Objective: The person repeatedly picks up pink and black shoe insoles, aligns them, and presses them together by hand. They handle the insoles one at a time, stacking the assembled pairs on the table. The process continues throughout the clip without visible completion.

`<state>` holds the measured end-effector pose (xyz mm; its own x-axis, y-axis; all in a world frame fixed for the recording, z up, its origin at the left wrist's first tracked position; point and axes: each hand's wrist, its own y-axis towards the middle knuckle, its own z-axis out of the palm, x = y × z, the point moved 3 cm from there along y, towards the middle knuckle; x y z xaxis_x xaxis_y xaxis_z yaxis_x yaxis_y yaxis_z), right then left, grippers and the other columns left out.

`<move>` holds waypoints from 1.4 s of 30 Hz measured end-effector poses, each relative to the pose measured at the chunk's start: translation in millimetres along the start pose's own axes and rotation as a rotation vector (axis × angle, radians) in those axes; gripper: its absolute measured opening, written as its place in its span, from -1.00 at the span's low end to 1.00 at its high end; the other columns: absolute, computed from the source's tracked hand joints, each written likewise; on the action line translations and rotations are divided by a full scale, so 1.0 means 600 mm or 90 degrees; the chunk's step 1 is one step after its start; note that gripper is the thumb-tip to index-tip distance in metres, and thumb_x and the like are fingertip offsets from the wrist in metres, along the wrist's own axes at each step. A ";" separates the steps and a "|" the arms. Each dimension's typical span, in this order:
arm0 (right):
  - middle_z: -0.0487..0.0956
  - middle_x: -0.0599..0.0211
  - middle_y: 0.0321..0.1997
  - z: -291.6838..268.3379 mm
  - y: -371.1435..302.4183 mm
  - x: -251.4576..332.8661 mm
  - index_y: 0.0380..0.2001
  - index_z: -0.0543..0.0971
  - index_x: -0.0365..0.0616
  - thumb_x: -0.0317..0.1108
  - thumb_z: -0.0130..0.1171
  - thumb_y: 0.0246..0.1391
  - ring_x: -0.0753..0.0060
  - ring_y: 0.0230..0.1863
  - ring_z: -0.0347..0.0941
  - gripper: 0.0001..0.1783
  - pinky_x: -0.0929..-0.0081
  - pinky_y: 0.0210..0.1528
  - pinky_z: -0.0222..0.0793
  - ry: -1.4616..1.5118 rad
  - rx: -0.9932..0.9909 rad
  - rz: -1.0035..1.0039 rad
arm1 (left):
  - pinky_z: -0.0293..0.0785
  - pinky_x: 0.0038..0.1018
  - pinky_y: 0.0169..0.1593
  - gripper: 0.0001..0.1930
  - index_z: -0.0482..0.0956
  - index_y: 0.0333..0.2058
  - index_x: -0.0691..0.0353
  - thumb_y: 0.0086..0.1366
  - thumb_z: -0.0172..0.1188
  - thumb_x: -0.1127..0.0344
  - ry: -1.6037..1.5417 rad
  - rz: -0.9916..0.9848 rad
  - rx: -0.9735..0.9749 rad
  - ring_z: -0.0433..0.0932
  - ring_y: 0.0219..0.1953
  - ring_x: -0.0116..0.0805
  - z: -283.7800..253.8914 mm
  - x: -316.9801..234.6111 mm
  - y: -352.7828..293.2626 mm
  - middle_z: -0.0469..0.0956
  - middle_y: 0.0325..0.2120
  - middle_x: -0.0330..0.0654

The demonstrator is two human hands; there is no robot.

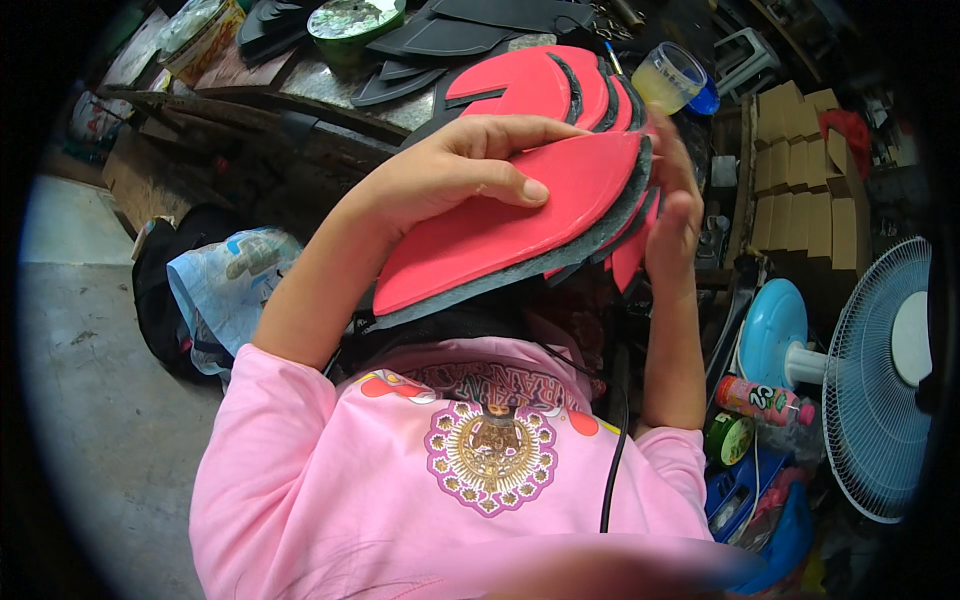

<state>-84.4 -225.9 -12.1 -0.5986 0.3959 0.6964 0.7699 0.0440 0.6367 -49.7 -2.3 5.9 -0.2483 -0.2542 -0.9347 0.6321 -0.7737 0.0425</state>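
A stack of curved red pieces (500, 225) with dark grey backing, like cut shoe-upper parts, is held tilted above my lap. My left hand (490, 165) grips it from the left, thumb on the red face and fingers hidden behind the upper edge. At the stack's right end is my right hand (672, 200), its fingers stretched upward and slightly blurred, with the palm facing the edges. Smaller red tips stick out below the stack beside that hand. Just beyond, more red pieces (530, 85) with dark edges lie overlapping on the worktable.
Dark grey cut pieces (440, 35) and a green-rimmed tub (355, 18) sit on the worktable (345, 95). At the far right are a clear cup (668, 78) of yellowish liquid and stacked cardboard boxes (805, 190). A fan (880, 380) and bottle (758, 400) stand right of me.
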 end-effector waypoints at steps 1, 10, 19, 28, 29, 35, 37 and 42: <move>0.59 0.23 -0.17 0.000 -0.003 0.008 0.24 0.51 -0.12 0.47 -0.35 0.28 0.48 -0.35 0.40 -0.06 0.51 -0.26 0.37 -0.005 -0.015 -0.035 | 0.43 -0.58 0.11 -0.40 0.40 0.22 0.44 0.20 0.29 0.42 0.031 0.007 -0.012 0.54 -0.02 -0.55 0.000 0.000 -0.001 0.59 -0.05 -0.19; 0.59 0.25 -0.20 -0.043 0.068 -0.024 0.01 0.67 -0.13 0.25 -0.32 0.42 0.47 -0.22 0.49 -0.25 0.54 -0.17 0.35 -0.132 0.057 -0.011 | 0.42 -0.59 0.09 -0.46 0.41 0.21 0.39 0.26 0.25 0.38 0.208 0.134 -0.109 0.53 -0.05 -0.56 -0.034 -0.004 0.046 0.57 -0.06 -0.21; 0.38 0.18 0.37 -0.117 0.259 -0.139 -0.05 0.72 0.19 0.40 -0.29 0.30 0.16 0.46 0.12 -0.27 0.07 0.42 0.03 -0.859 0.232 0.135 | 0.36 -0.20 0.17 -0.32 0.35 0.27 0.16 0.18 0.35 0.20 0.856 0.394 -0.333 0.39 0.04 0.02 -0.068 0.047 0.142 0.45 -0.05 0.03; 0.35 0.07 0.39 -0.098 0.287 -0.246 0.11 0.62 0.14 0.55 -0.16 0.11 0.03 0.47 0.14 -0.14 -0.11 0.41 0.02 -0.899 0.489 0.229 | 0.49 -0.22 0.06 -0.52 0.56 0.05 0.22 0.17 0.37 0.20 1.068 0.510 -0.484 0.52 -0.01 -0.06 -0.160 0.002 0.189 0.58 -0.10 -0.04; 0.40 0.06 0.36 -0.101 0.292 -0.250 0.12 0.62 0.07 0.63 -0.14 0.03 0.05 0.45 0.19 -0.04 -0.06 0.42 0.03 -0.866 0.478 0.223 | 0.46 -0.23 0.03 -0.58 0.55 0.02 0.24 0.19 0.32 0.26 1.142 0.508 -0.556 0.52 -0.02 -0.12 -0.177 -0.003 0.197 0.60 -0.14 -0.07; 0.62 0.30 0.05 -0.151 0.304 -0.203 -0.22 0.71 0.00 0.47 -0.19 0.22 0.18 0.11 0.52 -0.21 0.28 0.21 0.28 -0.410 0.094 0.051 | 0.35 -0.09 -0.02 -0.70 0.55 -0.11 0.18 0.16 0.19 0.30 1.233 0.152 -0.512 0.46 -0.02 -0.03 -0.260 -0.013 0.244 0.54 -0.15 -0.02; 0.57 0.28 0.11 -0.179 0.285 -0.163 -0.19 0.70 0.04 0.38 -0.26 0.31 0.14 0.14 0.49 -0.27 0.29 0.20 0.30 -0.452 0.006 -0.114 | 0.35 -0.08 -0.02 -0.72 0.57 -0.13 0.17 0.16 0.19 0.30 1.210 0.125 -0.530 0.46 -0.02 -0.03 -0.263 -0.021 0.249 0.55 -0.16 -0.03; 0.53 0.27 0.19 -0.165 0.219 -0.110 -0.10 0.70 0.18 0.29 -0.25 0.34 0.14 0.25 0.40 -0.38 0.04 0.30 0.17 -0.721 0.155 -0.075 | 0.40 -0.08 -0.06 -0.85 0.67 -0.33 0.15 0.17 0.18 0.29 1.259 0.130 -0.532 0.53 -0.08 -0.06 -0.242 -0.050 0.238 0.60 -0.25 -0.06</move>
<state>34.7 -336.8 58.4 -0.2236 0.9651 -0.1362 0.8186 0.2619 0.5111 154.5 -20.8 -11.4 0.3829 0.9237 -0.0104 0.7701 -0.3130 0.5559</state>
